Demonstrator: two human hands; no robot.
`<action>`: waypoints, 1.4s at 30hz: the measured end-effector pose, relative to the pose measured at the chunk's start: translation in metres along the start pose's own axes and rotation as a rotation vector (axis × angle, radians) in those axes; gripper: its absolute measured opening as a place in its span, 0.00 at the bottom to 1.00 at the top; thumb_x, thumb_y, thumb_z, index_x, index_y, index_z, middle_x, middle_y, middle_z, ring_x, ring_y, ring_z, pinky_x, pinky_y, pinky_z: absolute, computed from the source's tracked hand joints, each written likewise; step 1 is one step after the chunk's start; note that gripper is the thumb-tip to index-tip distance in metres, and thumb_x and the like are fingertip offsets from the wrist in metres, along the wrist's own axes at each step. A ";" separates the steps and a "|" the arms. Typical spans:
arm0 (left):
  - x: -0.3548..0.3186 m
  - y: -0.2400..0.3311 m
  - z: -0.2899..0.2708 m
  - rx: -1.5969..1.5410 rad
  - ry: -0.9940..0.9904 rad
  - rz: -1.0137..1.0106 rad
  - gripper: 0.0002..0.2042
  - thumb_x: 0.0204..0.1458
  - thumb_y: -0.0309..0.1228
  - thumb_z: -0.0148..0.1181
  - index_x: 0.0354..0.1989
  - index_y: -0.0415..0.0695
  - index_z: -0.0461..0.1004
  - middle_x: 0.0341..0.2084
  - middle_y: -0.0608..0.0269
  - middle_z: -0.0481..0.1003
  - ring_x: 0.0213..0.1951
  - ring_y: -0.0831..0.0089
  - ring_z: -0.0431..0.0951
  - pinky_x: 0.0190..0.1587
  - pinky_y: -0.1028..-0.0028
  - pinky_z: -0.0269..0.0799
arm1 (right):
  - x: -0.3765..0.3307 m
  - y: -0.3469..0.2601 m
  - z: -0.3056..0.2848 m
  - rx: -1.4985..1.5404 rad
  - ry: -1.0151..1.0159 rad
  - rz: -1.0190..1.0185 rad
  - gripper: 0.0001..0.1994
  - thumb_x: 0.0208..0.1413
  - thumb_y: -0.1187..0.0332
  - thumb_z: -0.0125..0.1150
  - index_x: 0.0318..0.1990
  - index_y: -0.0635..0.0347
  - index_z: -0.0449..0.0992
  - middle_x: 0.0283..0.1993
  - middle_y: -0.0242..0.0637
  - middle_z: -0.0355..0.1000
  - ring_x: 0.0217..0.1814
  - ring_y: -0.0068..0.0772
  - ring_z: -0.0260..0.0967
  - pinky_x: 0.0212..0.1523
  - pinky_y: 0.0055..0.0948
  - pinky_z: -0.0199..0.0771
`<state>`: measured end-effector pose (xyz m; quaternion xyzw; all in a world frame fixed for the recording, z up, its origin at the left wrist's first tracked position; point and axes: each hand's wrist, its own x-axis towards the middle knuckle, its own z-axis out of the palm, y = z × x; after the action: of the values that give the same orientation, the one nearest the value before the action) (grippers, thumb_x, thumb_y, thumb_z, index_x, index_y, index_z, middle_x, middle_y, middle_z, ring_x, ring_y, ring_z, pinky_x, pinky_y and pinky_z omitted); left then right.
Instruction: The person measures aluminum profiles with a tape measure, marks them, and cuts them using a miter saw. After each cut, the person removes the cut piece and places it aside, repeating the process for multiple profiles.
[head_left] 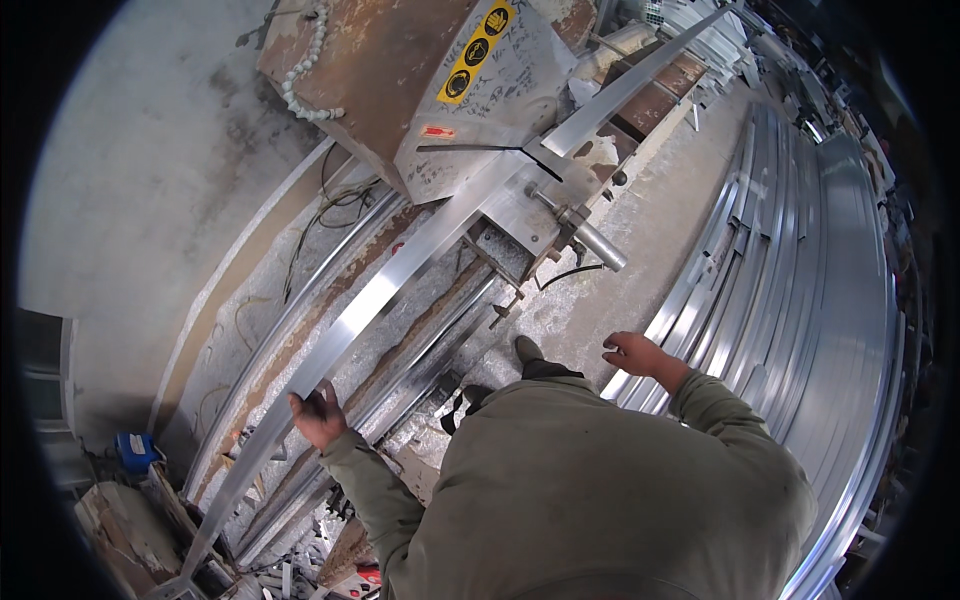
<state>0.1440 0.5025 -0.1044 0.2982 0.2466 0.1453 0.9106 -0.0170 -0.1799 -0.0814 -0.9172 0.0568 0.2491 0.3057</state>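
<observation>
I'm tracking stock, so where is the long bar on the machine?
In the head view, the long bar slants from the lower left up to the machine's grey housing, with the left hand at its right edge.

The metal bar [375,285] goes from the lower left up to the saw housing [500,110], above the machine bed [425,335]. The left hand [319,417] is at the bar's right edge. To the right of the bar there is the clamp cylinder [600,245]. Farther right lies the pile of metal profiles [800,260], with the right hand [640,356] near its left edge. A small box [137,452] stands at the far left.
</observation>
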 end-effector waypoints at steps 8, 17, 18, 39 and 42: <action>-0.004 0.001 0.007 0.031 0.010 -0.014 0.16 0.75 0.46 0.54 0.56 0.48 0.78 0.57 0.59 0.81 0.61 0.62 0.77 0.64 0.51 0.72 | -0.013 0.006 0.009 0.030 -0.020 0.027 0.20 0.65 0.55 0.67 0.56 0.61 0.81 0.51 0.53 0.82 0.55 0.58 0.80 0.56 0.50 0.81; -0.008 0.001 0.013 0.006 0.031 -0.002 0.14 0.73 0.44 0.57 0.54 0.47 0.78 0.55 0.58 0.81 0.58 0.61 0.79 0.62 0.51 0.75 | -0.020 0.014 0.015 0.026 -0.029 0.055 0.21 0.65 0.55 0.67 0.56 0.62 0.81 0.52 0.54 0.82 0.55 0.59 0.81 0.57 0.50 0.81; -0.008 0.003 0.010 0.009 0.029 0.001 0.14 0.73 0.44 0.58 0.54 0.47 0.79 0.55 0.58 0.82 0.57 0.61 0.79 0.62 0.51 0.75 | -0.018 0.014 0.015 0.033 -0.039 0.062 0.21 0.65 0.55 0.67 0.56 0.62 0.80 0.52 0.54 0.83 0.55 0.59 0.81 0.57 0.50 0.81; -0.037 0.011 0.030 0.266 0.188 -0.137 0.26 0.65 0.60 0.65 0.65 0.59 0.74 0.59 0.74 0.75 0.60 0.71 0.72 0.63 0.48 0.70 | 0.040 -0.027 0.045 -0.177 -0.258 -0.080 0.24 0.67 0.50 0.64 0.60 0.57 0.80 0.56 0.50 0.82 0.59 0.59 0.79 0.59 0.52 0.78; -0.042 0.013 0.044 0.308 0.211 -0.154 0.26 0.66 0.60 0.64 0.64 0.59 0.74 0.59 0.73 0.74 0.61 0.68 0.72 0.64 0.48 0.69 | 0.035 -0.036 0.046 -0.197 -0.303 -0.072 0.24 0.66 0.50 0.64 0.60 0.57 0.80 0.56 0.51 0.82 0.59 0.60 0.79 0.59 0.52 0.78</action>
<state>0.1307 0.4741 -0.0505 0.3975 0.3821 0.0664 0.8316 0.0032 -0.1223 -0.1113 -0.8962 -0.0474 0.3775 0.2282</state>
